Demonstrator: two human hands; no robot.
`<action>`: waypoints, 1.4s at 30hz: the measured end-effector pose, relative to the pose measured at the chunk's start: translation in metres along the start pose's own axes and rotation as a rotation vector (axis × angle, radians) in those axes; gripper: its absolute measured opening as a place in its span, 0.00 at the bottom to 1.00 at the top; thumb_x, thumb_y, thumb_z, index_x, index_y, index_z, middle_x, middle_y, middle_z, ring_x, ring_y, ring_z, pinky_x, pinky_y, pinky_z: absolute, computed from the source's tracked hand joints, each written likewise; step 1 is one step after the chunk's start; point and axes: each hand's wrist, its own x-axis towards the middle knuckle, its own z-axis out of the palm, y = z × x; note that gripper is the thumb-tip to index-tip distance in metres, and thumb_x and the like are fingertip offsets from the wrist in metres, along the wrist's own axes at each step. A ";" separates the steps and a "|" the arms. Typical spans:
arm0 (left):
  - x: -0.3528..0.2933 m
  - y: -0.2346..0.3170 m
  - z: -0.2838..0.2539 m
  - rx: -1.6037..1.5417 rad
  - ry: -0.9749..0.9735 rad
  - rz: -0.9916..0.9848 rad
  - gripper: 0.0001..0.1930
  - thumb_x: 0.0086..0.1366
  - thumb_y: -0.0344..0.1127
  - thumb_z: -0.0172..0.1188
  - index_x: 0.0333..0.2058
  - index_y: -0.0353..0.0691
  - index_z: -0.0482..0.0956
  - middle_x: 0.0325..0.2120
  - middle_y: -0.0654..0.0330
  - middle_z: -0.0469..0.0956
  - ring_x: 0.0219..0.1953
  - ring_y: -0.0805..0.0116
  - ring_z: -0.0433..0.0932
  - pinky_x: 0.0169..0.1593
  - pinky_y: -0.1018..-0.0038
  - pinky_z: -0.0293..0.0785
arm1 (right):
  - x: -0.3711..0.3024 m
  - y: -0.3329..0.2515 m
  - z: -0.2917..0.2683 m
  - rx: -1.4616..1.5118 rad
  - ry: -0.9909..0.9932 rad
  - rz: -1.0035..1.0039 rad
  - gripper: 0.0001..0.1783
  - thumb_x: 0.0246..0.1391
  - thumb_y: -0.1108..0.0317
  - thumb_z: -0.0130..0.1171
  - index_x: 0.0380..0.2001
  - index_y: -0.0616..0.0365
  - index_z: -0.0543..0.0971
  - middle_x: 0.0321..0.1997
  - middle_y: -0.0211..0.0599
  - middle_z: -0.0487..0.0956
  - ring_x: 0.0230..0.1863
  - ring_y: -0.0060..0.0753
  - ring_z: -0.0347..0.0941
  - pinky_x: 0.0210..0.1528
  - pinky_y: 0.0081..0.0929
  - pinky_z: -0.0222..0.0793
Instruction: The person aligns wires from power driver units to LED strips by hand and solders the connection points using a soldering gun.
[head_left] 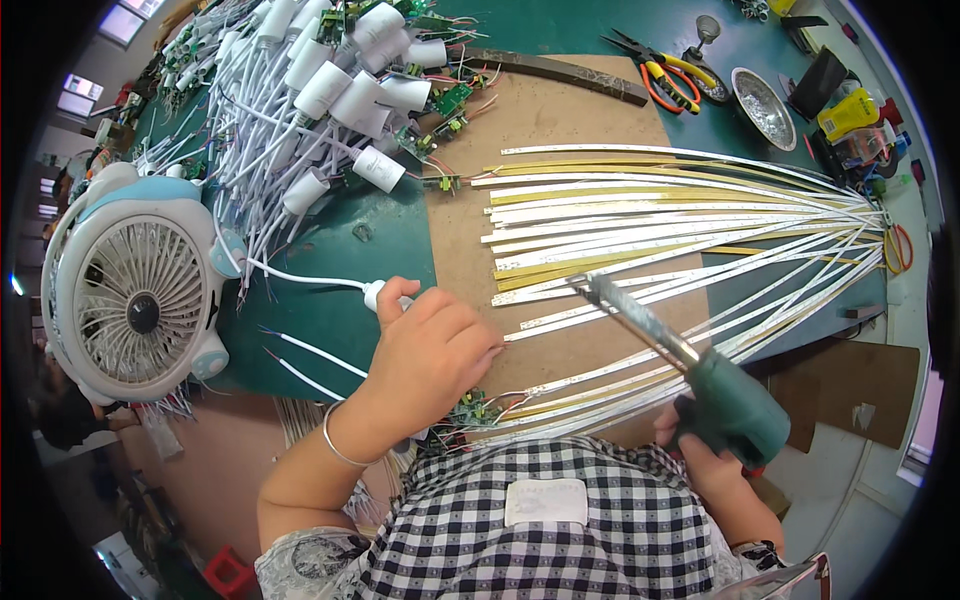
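Note:
My left hand point(432, 345) is closed around a white cylindrical housing point(373, 294) with a white cable running off to the left. Its fingertips meet the near ends of the white LED strips point(620, 300); whatever they pinch there is hidden. In my right hand point(705, 462) is a green-handled soldering gun point(735, 405), its metal tip pointing up and left over the strips. White and yellow strips fan out across a brown board point(560, 110), gathered at the right. Below my left hand, a green circuit board point(470, 408) with thin wires lies by the strip ends.
A heap of white cylindrical housings point(325, 90) with cables and circuit boards covers the back left. A white and blue fan point(143, 310) stands at the left. A dark bar point(560, 75), pliers point(660, 75), scissors point(690, 95) and a metal bowl point(763, 108) lie toward the back.

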 end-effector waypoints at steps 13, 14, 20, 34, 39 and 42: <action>0.004 0.001 -0.013 0.128 0.062 0.050 0.10 0.42 0.32 0.68 0.26 0.50 0.79 0.24 0.71 0.73 0.35 0.70 0.73 0.51 0.57 0.54 | -0.008 0.020 -0.005 -0.073 -0.158 -0.111 0.16 0.53 0.74 0.55 0.45 0.69 0.71 0.30 0.40 0.77 0.28 0.31 0.76 0.35 0.28 0.75; 0.005 0.000 -0.015 0.162 0.081 0.026 0.10 0.42 0.32 0.68 0.26 0.50 0.78 0.24 0.71 0.73 0.35 0.71 0.73 0.51 0.57 0.54 | -0.009 0.019 -0.004 0.024 -0.121 -0.058 0.16 0.53 0.73 0.56 0.45 0.69 0.71 0.29 0.40 0.77 0.28 0.30 0.76 0.35 0.29 0.74; 0.009 -0.004 -0.003 0.095 -0.007 0.172 0.10 0.43 0.31 0.67 0.27 0.50 0.77 0.25 0.71 0.73 0.34 0.71 0.73 0.50 0.58 0.54 | -0.008 0.014 -0.001 0.075 -0.121 -0.006 0.17 0.53 0.73 0.56 0.46 0.68 0.71 0.31 0.39 0.77 0.29 0.30 0.76 0.35 0.28 0.74; 0.006 -0.005 0.000 0.029 -0.004 0.107 0.10 0.44 0.31 0.68 0.28 0.50 0.79 0.25 0.71 0.73 0.36 0.70 0.72 0.50 0.57 0.54 | -0.008 0.006 0.002 -0.015 -0.155 0.084 0.26 0.52 0.64 0.59 0.51 0.66 0.69 0.46 0.44 0.75 0.30 0.33 0.76 0.38 0.28 0.71; 0.006 -0.004 0.000 0.031 -0.014 0.097 0.10 0.44 0.31 0.68 0.28 0.50 0.79 0.25 0.71 0.73 0.35 0.69 0.72 0.50 0.57 0.54 | -0.005 0.013 0.000 -0.206 -0.179 -0.111 0.23 0.52 0.69 0.58 0.50 0.66 0.69 0.46 0.42 0.75 0.30 0.32 0.76 0.36 0.27 0.72; 0.005 -0.003 -0.001 0.043 -0.018 0.104 0.10 0.43 0.31 0.67 0.28 0.50 0.79 0.25 0.71 0.73 0.35 0.69 0.72 0.50 0.57 0.54 | -0.007 0.012 0.001 -0.221 -0.182 -0.054 0.20 0.53 0.71 0.57 0.49 0.65 0.70 0.44 0.40 0.74 0.31 0.30 0.75 0.36 0.26 0.72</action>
